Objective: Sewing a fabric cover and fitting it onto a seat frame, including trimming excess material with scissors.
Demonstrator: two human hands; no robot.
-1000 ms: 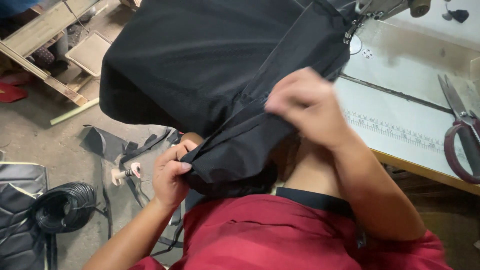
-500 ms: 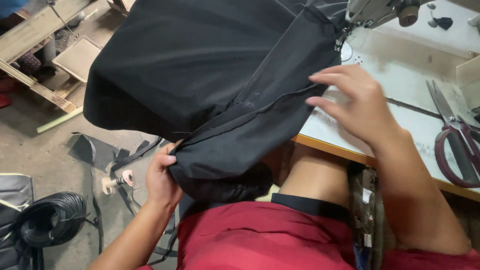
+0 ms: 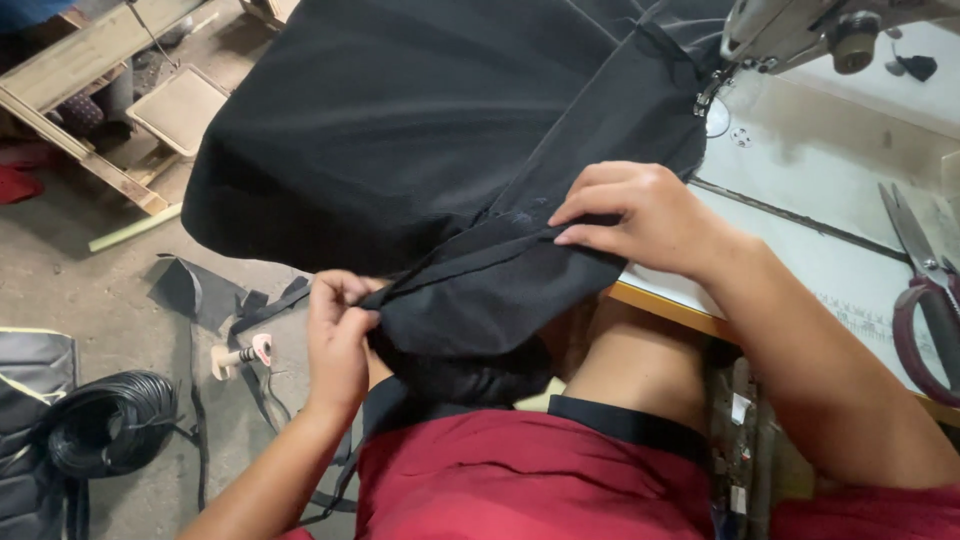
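The black fabric (image 3: 420, 170) drapes off the sewing table's (image 3: 800, 270) front edge, hanging over the open floor at left (scraps lie below). Its folded seam runs from the lap up-right toward the sewing machine (image 3: 800, 30). The left hand (image 3: 338, 345) pinches the seam's lower end; the right hand (image 3: 640, 215) presses flat on it, fingers extended. Half a second ago the right hand hovered higher, over the table. Scissors (image 3: 925, 300) lie at right.

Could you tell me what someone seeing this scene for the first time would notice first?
A large sheet of black fabric fills the upper middle, draped from the white sewing table over the person's lap. The left hand pinches its folded edge low in the centre, while the right hand presses it flat at the table's edge. Big scissors with dark red handles lie at far right.
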